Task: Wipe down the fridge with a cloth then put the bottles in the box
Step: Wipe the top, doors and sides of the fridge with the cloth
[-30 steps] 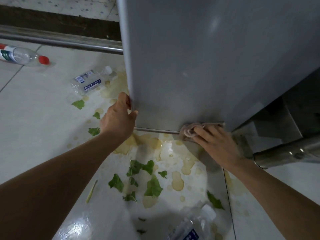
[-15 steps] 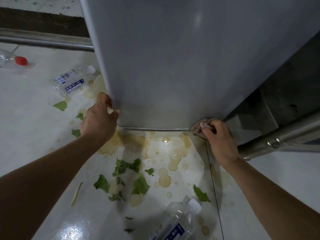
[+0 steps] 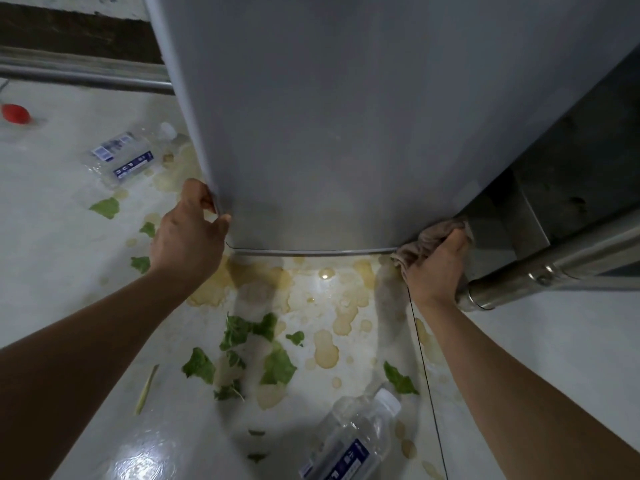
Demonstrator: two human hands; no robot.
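The tiled floor (image 3: pixel 62 271) is strewn with leaf scraps and yellowish spills. Your right hand (image 3: pixel 434 268), gripping the cloth (image 3: pixel 424 242), has moved along the bottom edge to the fridge door (image 3: pixel 329 133) right corner (wiping nearly complete here); your left hand (image 3: pixel 188 233) clasps the left edge. Two water bottles (image 3: pixel 349 441) lie uncollected.

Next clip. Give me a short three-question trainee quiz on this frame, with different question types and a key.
1. True or false: the crumpled beige cloth is held in the left hand.
2. Multiple choice: where is the right hand working on the tall grey fridge door? A) top edge B) lower right corner C) centre of the panel
3. Fill in: the clear plastic bottle with the white cap lies on the ____, among green leaf scraps and yellowish spills.

Key: 1 false, the left hand grips the door's lower left edge. 2 B. 3 floor.
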